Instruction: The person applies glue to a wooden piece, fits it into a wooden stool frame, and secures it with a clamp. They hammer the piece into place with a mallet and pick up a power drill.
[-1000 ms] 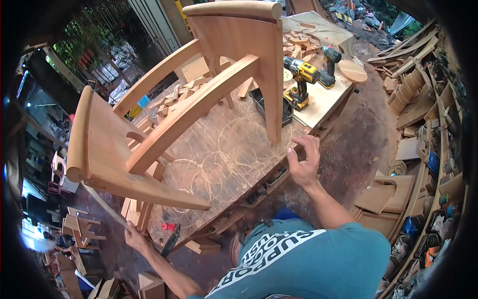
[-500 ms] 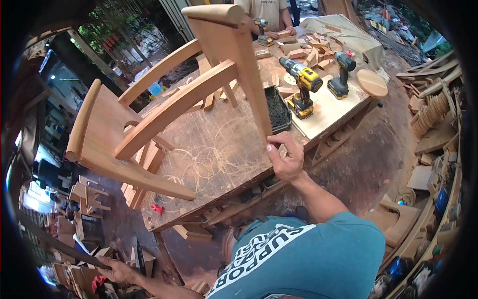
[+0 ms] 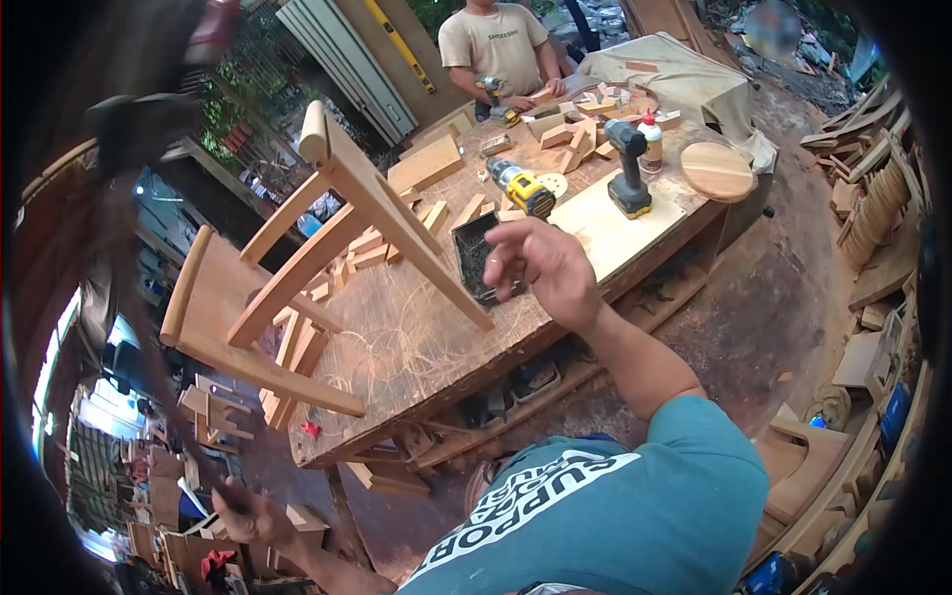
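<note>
A wooden chair frame (image 3: pixel 342 223) stands tilted on the workbench (image 3: pixel 416 362), its two end panels joined by curved rails. My right hand (image 3: pixel 548 266) hovers over the bench edge, right of the frame's nearest leg and apart from it. Its fingers are loosely bent and spread, with nothing in them. Behind this hand are a black tray (image 3: pixel 474 260) of dark bits and a yellow drill (image 3: pixel 523 188), both partly hidden. At lower left, my left hand (image 3: pixel 253 516) is closed round a long dark-handled, hammer-like tool (image 3: pixel 164 347), raised upward; its head is blurred.
A second drill (image 3: pixel 628 174), a glue bottle (image 3: pixel 651 144) and a round wooden disc (image 3: pixel 716 171) occupy the bench's right side. Wood offcuts (image 3: pixel 580 149) lie farther back. Another person (image 3: pixel 496 59) stands at the far side, hands near the offcuts. Wooden parts (image 3: pixel 793 456) line the right.
My right hand has let go of the chair frame's leg and lifted away. The left hand's tool has swung upward. The frame sits lower and farther left in view, and the camera has shifted.
</note>
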`<act>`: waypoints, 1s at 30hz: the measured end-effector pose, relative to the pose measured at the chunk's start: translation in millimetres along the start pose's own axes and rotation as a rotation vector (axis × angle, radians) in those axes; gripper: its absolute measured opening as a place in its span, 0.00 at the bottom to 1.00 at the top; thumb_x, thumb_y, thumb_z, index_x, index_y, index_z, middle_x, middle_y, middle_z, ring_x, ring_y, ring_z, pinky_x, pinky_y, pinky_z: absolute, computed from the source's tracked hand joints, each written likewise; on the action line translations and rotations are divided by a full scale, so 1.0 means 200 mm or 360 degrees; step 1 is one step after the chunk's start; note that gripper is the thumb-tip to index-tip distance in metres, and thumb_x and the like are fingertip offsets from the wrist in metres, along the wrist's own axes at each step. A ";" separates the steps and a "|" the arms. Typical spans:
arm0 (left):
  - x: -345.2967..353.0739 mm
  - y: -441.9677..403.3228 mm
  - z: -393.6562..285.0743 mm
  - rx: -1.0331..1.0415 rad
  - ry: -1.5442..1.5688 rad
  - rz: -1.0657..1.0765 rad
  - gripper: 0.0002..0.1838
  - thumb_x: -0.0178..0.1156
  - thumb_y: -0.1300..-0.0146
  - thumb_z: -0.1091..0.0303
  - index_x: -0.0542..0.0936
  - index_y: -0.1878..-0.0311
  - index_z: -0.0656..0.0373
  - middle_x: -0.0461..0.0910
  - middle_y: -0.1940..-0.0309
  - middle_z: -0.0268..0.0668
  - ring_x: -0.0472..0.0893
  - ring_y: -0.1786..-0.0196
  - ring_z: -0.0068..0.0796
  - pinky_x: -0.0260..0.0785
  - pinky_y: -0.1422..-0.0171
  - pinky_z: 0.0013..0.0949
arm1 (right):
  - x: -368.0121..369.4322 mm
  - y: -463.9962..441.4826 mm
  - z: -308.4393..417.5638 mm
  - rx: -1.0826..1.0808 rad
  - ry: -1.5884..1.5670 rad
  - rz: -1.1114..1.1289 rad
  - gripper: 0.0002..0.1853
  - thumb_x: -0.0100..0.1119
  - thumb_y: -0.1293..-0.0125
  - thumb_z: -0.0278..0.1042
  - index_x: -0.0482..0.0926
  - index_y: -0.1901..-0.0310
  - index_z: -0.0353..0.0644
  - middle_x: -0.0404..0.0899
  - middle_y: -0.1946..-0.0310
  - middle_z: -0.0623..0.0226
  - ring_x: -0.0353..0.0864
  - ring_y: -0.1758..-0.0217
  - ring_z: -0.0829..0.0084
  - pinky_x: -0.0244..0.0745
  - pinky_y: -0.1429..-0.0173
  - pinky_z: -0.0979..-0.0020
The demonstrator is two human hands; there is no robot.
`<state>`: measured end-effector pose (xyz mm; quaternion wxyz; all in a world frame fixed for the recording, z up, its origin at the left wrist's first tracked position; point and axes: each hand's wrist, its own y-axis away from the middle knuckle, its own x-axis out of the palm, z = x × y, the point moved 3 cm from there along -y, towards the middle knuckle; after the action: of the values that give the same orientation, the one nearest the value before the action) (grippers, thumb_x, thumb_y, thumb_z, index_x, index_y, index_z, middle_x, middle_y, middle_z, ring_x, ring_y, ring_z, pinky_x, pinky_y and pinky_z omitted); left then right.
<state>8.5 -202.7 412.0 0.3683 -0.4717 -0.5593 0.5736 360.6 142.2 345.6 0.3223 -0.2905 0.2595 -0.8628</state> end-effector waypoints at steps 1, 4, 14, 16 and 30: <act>0.04 -0.04 -0.12 0.0104 0.0065 0.0076 0.10 0.61 0.30 0.73 0.80 0.51 0.69 0.80 0.64 0.45 0.78 0.67 0.34 0.69 0.64 0.36 | -0.03 -0.01 0.01 0.0098 -0.0341 0.0100 0.36 0.41 0.25 0.62 0.66 0.35 0.31 0.80 0.51 0.47 0.83 0.53 0.62 0.79 0.51 0.63; 0.14 -0.05 -0.31 0.0499 -0.0047 0.0272 0.11 0.65 0.38 0.76 0.82 0.52 0.62 0.75 0.73 0.41 0.74 0.71 0.40 0.65 0.68 0.40 | -0.06 0.00 0.06 0.0346 -0.1080 0.0502 0.50 0.28 0.30 0.76 0.50 0.25 0.33 0.68 0.35 0.36 0.77 0.39 0.45 0.73 0.39 0.47; 0.31 0.15 -0.48 0.0800 0.0035 0.0595 0.22 0.68 0.51 0.77 0.82 0.49 0.57 0.76 0.72 0.38 0.75 0.70 0.40 0.63 0.64 0.41 | -0.23 0.33 -0.03 0.0664 -0.1477 0.0238 0.37 0.53 0.30 0.40 0.51 0.26 0.32 0.66 0.34 0.40 0.69 0.31 0.43 0.73 0.37 0.37; 0.32 0.16 -0.46 0.0686 0.0025 0.0553 0.23 0.68 0.53 0.77 0.82 0.50 0.60 0.77 0.71 0.39 0.76 0.67 0.42 0.64 0.57 0.40 | -0.24 0.33 -0.11 0.0649 -0.1486 0.0134 0.37 0.53 0.33 0.35 0.52 0.27 0.32 0.70 0.37 0.43 0.70 0.32 0.42 0.72 0.36 0.38; 0.36 0.39 0.34 -0.1324 0.0596 0.1205 0.68 0.82 0.63 0.56 0.49 0.23 0.69 0.57 0.26 0.55 0.57 0.23 0.45 0.46 0.20 0.38 | -0.07 0.11 -0.35 0.0447 -0.1082 -0.0008 0.47 0.56 0.49 0.37 0.53 0.26 0.32 0.81 0.50 0.47 0.74 0.42 0.27 0.82 0.51 0.37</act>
<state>-68.5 -161.4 320.8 0.0147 -0.8363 -0.4556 0.3046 331.9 156.4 277.4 0.4247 -0.5143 0.0160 -0.7449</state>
